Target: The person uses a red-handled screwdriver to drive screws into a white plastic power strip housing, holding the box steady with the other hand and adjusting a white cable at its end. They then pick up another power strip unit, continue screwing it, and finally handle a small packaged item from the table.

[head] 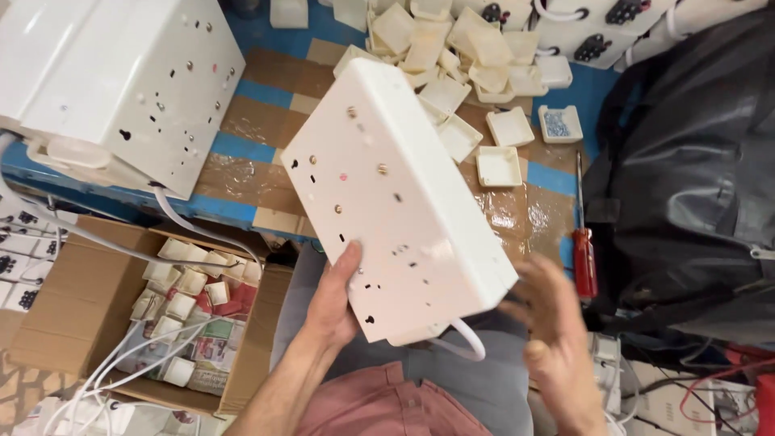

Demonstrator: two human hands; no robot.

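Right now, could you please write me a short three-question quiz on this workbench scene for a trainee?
1. True or false: the left hand grips the white box at its lower edge.
2. What lies right of the white box on the bench? A) hammer B) red-handled screwdriver C) pliers
3. Fill in: the cardboard box at lower left holds small white ____.

Key:
1. True; the right hand is blurred beside the box.
2. B
3. Plastic covers.
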